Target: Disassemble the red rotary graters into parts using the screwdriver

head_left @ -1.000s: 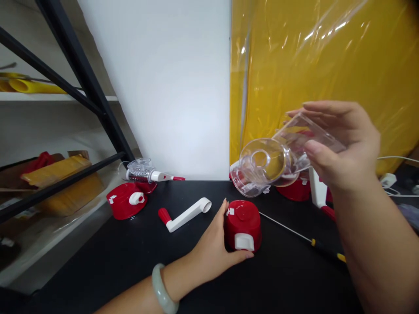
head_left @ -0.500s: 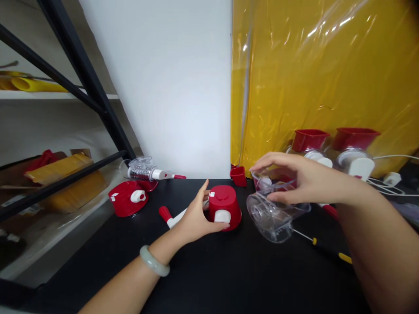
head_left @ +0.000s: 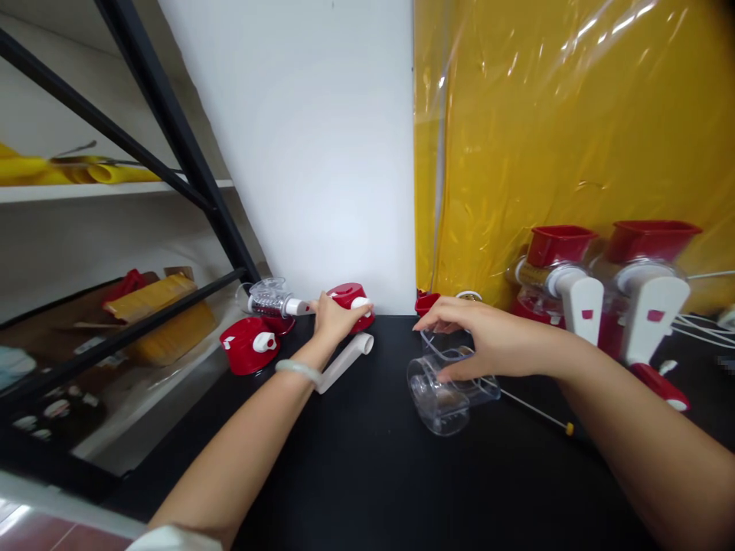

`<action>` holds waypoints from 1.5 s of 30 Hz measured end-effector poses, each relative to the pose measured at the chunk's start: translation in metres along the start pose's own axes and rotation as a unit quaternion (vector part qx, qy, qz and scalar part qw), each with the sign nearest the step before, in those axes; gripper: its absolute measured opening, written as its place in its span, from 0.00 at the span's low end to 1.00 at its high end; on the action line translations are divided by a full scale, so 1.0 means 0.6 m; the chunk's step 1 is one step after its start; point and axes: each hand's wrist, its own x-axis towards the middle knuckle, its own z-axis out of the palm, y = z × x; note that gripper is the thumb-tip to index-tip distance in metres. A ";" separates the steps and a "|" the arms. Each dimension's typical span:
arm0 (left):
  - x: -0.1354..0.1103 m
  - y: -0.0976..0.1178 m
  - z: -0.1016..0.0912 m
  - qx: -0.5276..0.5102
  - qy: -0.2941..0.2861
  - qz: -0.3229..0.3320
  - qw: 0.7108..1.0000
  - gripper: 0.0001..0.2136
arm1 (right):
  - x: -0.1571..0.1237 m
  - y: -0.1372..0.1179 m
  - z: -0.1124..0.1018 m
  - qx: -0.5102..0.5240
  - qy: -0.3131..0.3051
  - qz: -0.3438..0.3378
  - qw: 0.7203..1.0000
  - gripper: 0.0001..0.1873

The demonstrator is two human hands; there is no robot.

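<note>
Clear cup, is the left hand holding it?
No, the right hand holds the clear cup; the left hand is on a red base.

My right hand [head_left: 488,344] is gripping a plastic housing [head_left: 451,394] that is looking clear, smooth and glossy. My left hand [head_left: 333,317] is holding a red plastic base [head_left: 347,293], shiny, with a white plastic tab. The tabletop [head_left: 373,474] is showing matt black, and the yellow plastic sheet [head_left: 574,115] behind is gleaming, crinkled and glossy.

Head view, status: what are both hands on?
Left hand grips red dome-shaped plastic base. Right hand holds clear plastic housing on black table. White crank handle by left wrist.
</note>
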 end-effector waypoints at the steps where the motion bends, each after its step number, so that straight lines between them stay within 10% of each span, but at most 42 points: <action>1: 0.010 -0.002 0.013 0.006 0.011 -0.014 1.000 0.43 | 0.000 -0.001 0.002 -0.008 0.001 0.003 1.000 0.29; 11: 0.031 -0.041 0.089 -0.007 0.047 -0.097 0.994 0.51 | -0.005 -0.014 0.004 -0.031 0.010 0.037 0.999 0.30; 23: 0.030 -0.059 0.072 -0.023 0.024 -0.166 0.986 0.52 | 0.010 0.005 0.032 -0.022 0.015 0.045 0.999 0.33; 39: 0.058 -0.079 0.063 0.013 0.003 -0.082 0.997 0.54 | 0.014 -0.004 0.039 -0.029 0.000 0.068 0.997 0.33; 45: 0.061 -0.083 0.016 0.034 -0.035 -0.019 0.999 0.43 | 0.001 0.013 0.018 -0.025 -0.058 0.077 0.995 0.48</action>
